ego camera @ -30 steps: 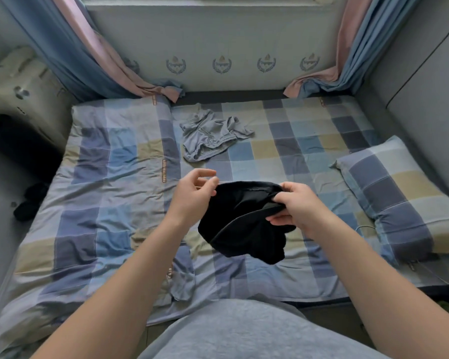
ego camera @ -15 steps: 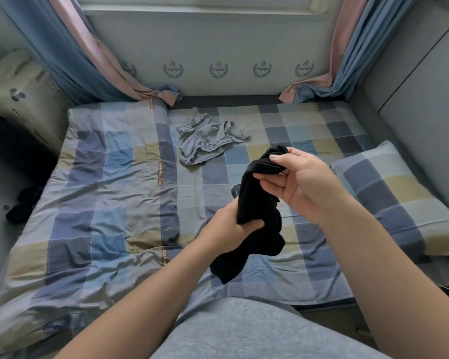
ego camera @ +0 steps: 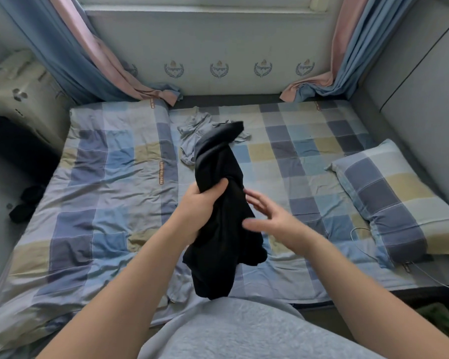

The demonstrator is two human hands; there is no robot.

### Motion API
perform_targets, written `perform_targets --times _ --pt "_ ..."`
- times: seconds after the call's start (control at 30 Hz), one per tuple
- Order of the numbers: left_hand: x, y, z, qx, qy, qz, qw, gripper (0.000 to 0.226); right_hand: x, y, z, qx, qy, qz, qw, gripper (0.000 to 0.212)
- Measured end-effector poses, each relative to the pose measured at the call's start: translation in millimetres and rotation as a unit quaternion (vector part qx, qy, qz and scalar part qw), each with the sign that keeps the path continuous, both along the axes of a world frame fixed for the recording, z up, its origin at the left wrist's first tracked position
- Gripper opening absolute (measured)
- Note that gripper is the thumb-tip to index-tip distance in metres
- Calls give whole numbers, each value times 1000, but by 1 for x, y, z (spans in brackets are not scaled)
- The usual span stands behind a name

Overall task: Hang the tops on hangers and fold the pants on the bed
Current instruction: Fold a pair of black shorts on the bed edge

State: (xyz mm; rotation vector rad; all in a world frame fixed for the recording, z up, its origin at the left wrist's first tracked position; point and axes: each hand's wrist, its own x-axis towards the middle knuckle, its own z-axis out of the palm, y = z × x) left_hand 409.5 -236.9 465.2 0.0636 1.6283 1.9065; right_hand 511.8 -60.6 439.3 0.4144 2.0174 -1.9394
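Above the bed point(ego camera: 101, 203), the left hand point(ego camera: 200, 203) holds a black garment point(ego camera: 218, 229) upright, fingers curled tightly round its middle. The right hand point(ego camera: 275, 218) is just beside it, fingers straight and spread. A grey garment point(ego camera: 189, 133) lies crumpled on the bed behind.

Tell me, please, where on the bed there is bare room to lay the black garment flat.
The widest bare patch is the left half of the bed, between its left edge and the black garment in your left hand. A second lies between the grey garment and the pillow. Crowded: beside the pillow, where a white cable lies.
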Motion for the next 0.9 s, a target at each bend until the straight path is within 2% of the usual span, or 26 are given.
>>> perform_targets --times 0.07,0.1,0.2,0.23,0.27,0.4,0.5,0.63,0.73,0.83,0.9 --pt "-1 1 9 20 -23 10 999 10 2 -11 -20 10 -37 52 998 65" --pt "-3 1 12 29 -30 16 999 17 3 -14 -31 51 -47 56 996 55" --pt "-11 0 19 36 -42 47 997 26 3 -10 -55 197 -57 1 979 11" --pt "-15 -1 20 32 -42 60 997 24 3 -5 -58 215 -63 -19 974 4" --pt "-19 -3 20 31 -37 66 997 25 3 -1 -58 219 -64 -36 973 7" --pt "-29 -10 8 -18 17 14 1000 39 1 15 -42 128 -61 -120 983 12" --pt "-25 -11 -9 -82 28 -47 995 63 -6 20 -20 49 -55 -173 982 10" --pt "-10 -13 -26 -126 64 -183 973 63 -15 18 9 -52 -44 -232 970 15" --pt "2 -11 -31 -88 59 -252 962 61 -17 17 28 -119 -39 -247 961 20" --pt "14 -2 -29 -46 100 -255 961 55 -17 17 37 -191 -22 -245 950 29" --pt "17 3 -27 -54 149 -210 965 38 -14 16 42 -269 -11 -226 936 40"
